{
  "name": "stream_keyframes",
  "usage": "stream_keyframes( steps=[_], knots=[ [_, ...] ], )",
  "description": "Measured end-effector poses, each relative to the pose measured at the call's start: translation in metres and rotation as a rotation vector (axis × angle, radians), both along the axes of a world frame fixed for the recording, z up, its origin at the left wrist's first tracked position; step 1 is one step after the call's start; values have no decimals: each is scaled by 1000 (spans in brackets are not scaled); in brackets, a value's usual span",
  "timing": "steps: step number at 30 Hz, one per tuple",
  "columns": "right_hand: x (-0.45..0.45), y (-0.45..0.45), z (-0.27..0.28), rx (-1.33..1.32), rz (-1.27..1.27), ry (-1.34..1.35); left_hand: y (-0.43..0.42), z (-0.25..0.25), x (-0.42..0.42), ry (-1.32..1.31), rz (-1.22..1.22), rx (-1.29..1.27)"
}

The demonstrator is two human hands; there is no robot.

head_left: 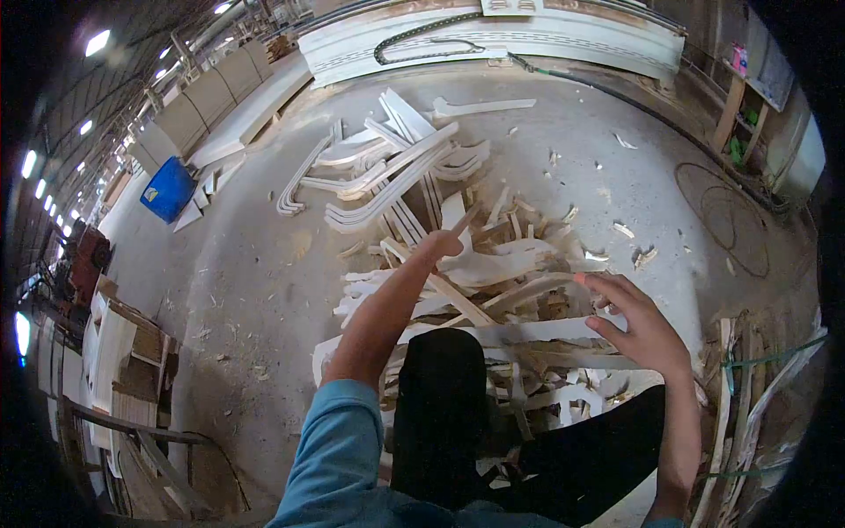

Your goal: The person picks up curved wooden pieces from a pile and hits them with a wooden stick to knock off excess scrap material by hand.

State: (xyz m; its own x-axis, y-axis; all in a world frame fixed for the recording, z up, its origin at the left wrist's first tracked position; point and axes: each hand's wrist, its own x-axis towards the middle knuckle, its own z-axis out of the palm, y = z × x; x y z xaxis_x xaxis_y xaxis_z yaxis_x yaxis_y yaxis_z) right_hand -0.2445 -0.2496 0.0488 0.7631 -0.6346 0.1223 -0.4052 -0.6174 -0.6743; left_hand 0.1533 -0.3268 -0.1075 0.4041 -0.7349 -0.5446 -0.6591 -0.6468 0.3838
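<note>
My left hand is closed around a thin wooden strip, whose end sticks out above the fingers. It is over a heap of pale wood offcuts. My right hand has its fingers apart above the right side of the heap, near a curved wood piece. I see nothing gripped in it. A long pale board lies across the heap just in front of my knees.
Beyond the heap lies a pile of curved wooden parts. A blue bin stands at left, near stacked boards. A black hose crosses the floor at the back right. Bundled strips are at right.
</note>
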Motion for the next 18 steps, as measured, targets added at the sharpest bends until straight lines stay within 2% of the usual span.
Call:
stream_keyframes(
  steps=[1,3,4,6,8,9,11,12,15,18],
  knots=[
    [0,-1,-1,-6,-3,4,-13,-25,7,-1,1,0],
    [2,-2,-2,-17,7,1,-55,-108,38,22,-54,-103],
    [2,-1,0,-7,-1,14,-64,-127,49,18,-42,-108],
    [2,0,5,-1,1,31,-80,-153,58,-222,-189,-106],
    [1,2,10,113,-14,39,-86,-136,55,-310,-19,109],
    [0,2,7,113,-11,35,-62,-116,73,53,-128,-58],
    [-2,0,-4,-9,31,27,-40,-112,101,415,-234,-215],
    [-1,-1,-8,0,30,27,-41,-136,116,347,-402,-423],
    [-1,-6,-13,83,82,14,-37,-111,95,403,-56,-304],
    [0,-6,-14,-35,109,9,-38,-102,78,392,11,-240]
  ],
)
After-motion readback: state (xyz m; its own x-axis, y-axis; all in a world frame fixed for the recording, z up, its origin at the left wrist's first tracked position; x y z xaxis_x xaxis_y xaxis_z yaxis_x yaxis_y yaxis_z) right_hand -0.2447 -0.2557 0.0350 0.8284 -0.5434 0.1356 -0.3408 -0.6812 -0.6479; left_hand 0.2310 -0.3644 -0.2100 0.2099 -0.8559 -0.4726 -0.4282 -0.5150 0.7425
